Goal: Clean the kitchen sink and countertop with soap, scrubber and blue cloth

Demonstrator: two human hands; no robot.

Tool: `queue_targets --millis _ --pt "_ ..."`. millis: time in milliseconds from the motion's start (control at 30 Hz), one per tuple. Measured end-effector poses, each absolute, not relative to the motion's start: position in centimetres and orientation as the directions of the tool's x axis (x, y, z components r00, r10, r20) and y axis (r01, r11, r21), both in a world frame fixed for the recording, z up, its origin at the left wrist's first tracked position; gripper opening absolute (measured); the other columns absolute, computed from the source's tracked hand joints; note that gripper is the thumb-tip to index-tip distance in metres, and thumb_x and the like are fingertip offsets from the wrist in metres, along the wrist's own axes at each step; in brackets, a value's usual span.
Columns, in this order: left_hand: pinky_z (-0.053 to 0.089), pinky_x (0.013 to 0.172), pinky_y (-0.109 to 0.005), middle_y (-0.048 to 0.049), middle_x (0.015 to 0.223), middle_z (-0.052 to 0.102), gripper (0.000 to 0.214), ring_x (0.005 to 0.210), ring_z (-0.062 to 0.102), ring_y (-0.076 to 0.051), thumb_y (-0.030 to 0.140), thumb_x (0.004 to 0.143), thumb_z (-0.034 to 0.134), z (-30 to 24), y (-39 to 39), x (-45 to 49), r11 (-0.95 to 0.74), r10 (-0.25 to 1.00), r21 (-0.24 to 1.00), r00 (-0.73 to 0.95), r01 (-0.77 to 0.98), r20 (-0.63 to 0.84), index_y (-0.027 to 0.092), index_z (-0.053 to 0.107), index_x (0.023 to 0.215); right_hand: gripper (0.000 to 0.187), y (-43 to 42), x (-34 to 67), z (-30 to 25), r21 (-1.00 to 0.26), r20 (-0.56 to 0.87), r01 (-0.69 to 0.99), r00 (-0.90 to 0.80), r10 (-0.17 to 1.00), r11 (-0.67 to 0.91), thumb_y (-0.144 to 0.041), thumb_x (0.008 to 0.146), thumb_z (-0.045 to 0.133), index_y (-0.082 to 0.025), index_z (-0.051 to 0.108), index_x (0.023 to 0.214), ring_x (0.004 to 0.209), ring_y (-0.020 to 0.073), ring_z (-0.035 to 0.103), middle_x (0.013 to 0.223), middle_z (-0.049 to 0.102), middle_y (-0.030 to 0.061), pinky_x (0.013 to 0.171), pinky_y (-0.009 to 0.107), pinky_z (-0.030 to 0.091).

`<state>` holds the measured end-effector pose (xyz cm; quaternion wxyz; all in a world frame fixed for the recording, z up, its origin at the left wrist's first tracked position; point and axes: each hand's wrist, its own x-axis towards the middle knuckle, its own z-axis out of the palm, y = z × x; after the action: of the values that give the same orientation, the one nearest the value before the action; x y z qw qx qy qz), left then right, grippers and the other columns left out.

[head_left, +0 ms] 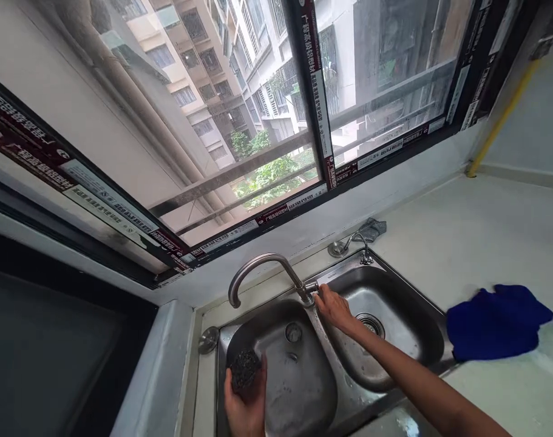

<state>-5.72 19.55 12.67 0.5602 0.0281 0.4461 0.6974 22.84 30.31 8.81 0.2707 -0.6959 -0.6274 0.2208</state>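
Observation:
In my left hand (246,403) is a dark steel wool scourer (244,368), held over the near left part of the left sink basin (298,388). The fingers curl around its sides. My right hand (333,306) reaches across the divider and grips the lever at the side of the curved metal faucet (262,258). The spout arches over the left basin, and no water can be seen running from it. At the bottom of the left basin is a round drain (293,332), with a small dark spot near it.
The right basin (406,321) has a strainer drain (371,326). A blue cloth (499,321) lies on the counter at right. Behind the sink are a grey rag (371,229) and a small tap (366,258). A round metal lid (209,340) sits left. A window (258,221) rises behind.

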Motion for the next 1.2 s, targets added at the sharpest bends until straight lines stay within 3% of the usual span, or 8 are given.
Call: queue_targets --millis 67,200,400,667,933,1033,1133,1200 --pt "0.055 0.104 -0.054 -0.0103 0.110 0.079 0.026 0.108 0.073 -0.027 0.025 0.094 0.054 12.9 20.3 -6.4 -0.031 0.826 0.618 -0.368 -0.786 -0.427 0.019 0.075 0.108 0.029 31.2 22.9 8.6 -0.573 -0.023 0.815 0.094 0.995 -0.090 -0.035 0.104 0.043 -0.014 0.060 0.114 0.099 0.0262 0.072 0.104 0.075 0.0158 0.079 0.030 0.045" --pt "0.047 0.110 -0.063 -0.0095 0.106 0.080 0.029 0.104 0.074 -0.026 0.022 0.097 0.048 13.4 21.8 -7.7 -0.063 0.822 0.585 -0.374 -0.809 -0.429 0.016 0.075 0.105 0.028 32.2 22.3 7.7 -0.524 -0.056 0.847 0.070 0.996 -0.089 -0.025 0.106 0.039 -0.012 0.063 0.108 0.099 0.0251 0.072 0.104 0.075 0.0181 0.078 0.028 0.043" --pt "0.056 0.103 -0.050 -0.0102 0.105 0.080 0.030 0.108 0.073 -0.026 0.025 0.096 0.048 13.7 24.1 -7.8 0.016 0.826 0.537 -0.291 -0.844 -0.483 0.018 0.074 0.110 0.030 33.3 23.3 6.4 -0.487 -0.101 0.867 0.062 0.993 -0.104 -0.027 0.106 0.038 -0.013 0.064 0.110 0.092 0.0237 0.071 0.101 0.075 0.0170 0.073 0.028 0.041" --pt "0.050 0.110 -0.054 -0.0095 0.104 0.080 0.037 0.118 0.069 -0.026 0.019 0.096 0.048 13.9 26.9 -6.6 0.031 0.836 0.468 -0.234 -0.883 -0.497 0.019 0.065 0.128 0.031 35.3 25.4 6.2 -0.607 -0.119 0.792 -0.001 0.993 -0.072 -0.020 0.102 0.037 -0.013 0.067 0.097 0.076 0.0179 0.068 0.081 0.074 0.0101 0.070 0.026 0.041" --pt "0.058 0.100 -0.053 -0.0101 0.097 0.080 0.021 0.108 0.072 -0.028 0.021 0.091 0.057 13.9 27.5 -4.6 0.065 0.808 0.416 -0.197 -0.907 -0.556 0.016 0.073 0.104 0.037 36.1 27.2 6.8 -0.744 -0.146 0.667 -0.102 0.984 -0.041 -0.023 0.102 0.032 -0.016 0.068 0.093 0.071 0.0160 0.071 0.085 0.077 0.0071 0.068 0.025 0.047" --pt "0.060 0.097 -0.051 -0.0117 0.098 0.079 0.020 0.107 0.072 -0.028 0.021 0.091 0.057 13.4 27.0 -3.6 0.093 0.790 0.396 -0.174 -0.914 -0.587 0.015 0.073 0.102 0.037 35.5 27.5 7.1 -0.742 -0.144 0.668 -0.080 0.986 -0.054 -0.023 0.100 0.036 -0.016 0.069 0.084 0.074 0.0191 0.072 0.076 0.075 0.0086 0.072 0.028 0.048" --pt "0.062 0.093 -0.047 -0.0115 0.093 0.078 0.015 0.097 0.074 -0.025 0.018 0.091 0.057 12.2 26.6 -2.8 0.116 0.754 0.425 -0.199 -0.898 -0.627 0.014 0.071 0.095 0.037 33.1 26.0 7.4 -0.738 -0.152 0.672 -0.078 0.985 -0.061 -0.023 0.098 0.043 -0.016 0.069 0.073 0.071 0.0232 0.073 0.066 0.072 0.0109 0.071 0.031 0.050" --pt "0.063 0.088 -0.044 -0.0097 0.084 0.077 0.013 0.088 0.075 -0.023 0.017 0.090 0.057 11.0 26.4 -2.1 0.150 0.733 0.513 -0.253 -0.845 -0.631 0.014 0.069 0.084 0.034 30.6 23.2 7.3 -0.757 -0.144 0.653 -0.125 0.982 -0.027 -0.026 0.098 0.047 -0.017 0.072 0.076 0.074 0.0244 0.074 0.072 0.075 0.0113 0.072 0.031 0.052"
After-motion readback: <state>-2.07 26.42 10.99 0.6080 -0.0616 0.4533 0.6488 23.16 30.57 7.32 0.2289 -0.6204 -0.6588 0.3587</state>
